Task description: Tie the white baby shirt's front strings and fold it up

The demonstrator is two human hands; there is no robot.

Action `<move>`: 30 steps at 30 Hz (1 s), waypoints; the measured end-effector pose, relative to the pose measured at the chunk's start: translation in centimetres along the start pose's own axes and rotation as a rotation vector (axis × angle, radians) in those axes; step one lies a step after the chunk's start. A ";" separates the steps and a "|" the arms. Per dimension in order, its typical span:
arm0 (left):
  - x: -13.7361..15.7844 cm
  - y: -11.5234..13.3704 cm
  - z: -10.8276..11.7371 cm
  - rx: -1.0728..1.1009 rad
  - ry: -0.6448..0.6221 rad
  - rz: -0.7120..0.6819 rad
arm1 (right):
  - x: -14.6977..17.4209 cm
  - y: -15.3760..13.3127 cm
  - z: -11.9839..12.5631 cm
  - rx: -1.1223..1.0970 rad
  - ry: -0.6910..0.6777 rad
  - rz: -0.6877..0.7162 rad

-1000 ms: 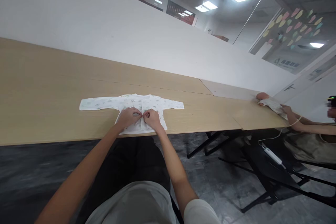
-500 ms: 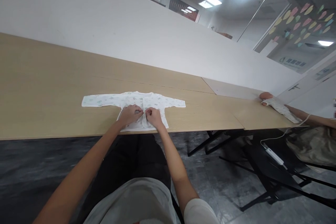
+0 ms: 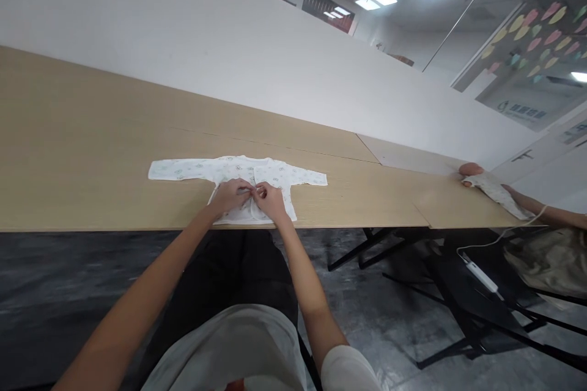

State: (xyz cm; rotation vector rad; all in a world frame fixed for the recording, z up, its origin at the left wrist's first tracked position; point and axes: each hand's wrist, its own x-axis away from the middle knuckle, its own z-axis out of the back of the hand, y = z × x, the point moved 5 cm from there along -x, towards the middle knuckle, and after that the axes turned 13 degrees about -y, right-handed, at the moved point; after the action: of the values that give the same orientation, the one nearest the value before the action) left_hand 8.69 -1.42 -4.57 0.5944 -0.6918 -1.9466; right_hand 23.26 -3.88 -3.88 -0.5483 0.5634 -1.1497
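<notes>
Pinching a shirt (image 3: 243, 170) at its front opening, the left hand (image 3: 230, 195) and right hand (image 3: 270, 198) meet with narrow fingers; any fastener between them is too small to tell. The shirt lies flat, hem at the counter's (image 3: 92, 165) front edge, sleeves spread sideways. Toward the right end, a co-worker's arm (image 3: 534, 201) is beside a clothed doll (image 3: 493, 186). A white wall (image 3: 275, 82) lines the back edge.

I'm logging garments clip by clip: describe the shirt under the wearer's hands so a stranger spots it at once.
Find the pale wooden table below the white wall. At its near edge, left of centre, a small white printed shirt lies under the person's left hand and right hand. Unlike the printed cloth toward the far right, it lies flat with both sleeves spread.
</notes>
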 end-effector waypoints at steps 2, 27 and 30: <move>0.0 0.0 0.0 0.002 -0.003 -0.007 | -0.2 0.1 -0.2 -0.015 -0.012 0.018; -7.8 -1.1 3.1 0.145 0.215 0.232 | -9.8 1.0 3.4 0.062 0.049 -0.233; -8.2 -1.6 1.7 0.222 0.292 0.308 | -11.5 1.2 1.2 0.074 0.004 -0.219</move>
State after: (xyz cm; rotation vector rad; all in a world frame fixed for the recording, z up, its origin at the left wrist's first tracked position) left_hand 10.11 6.89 -3.43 0.8365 -0.7674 -1.4728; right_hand 21.34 7.51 -2.23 -0.5540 0.4703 -1.3735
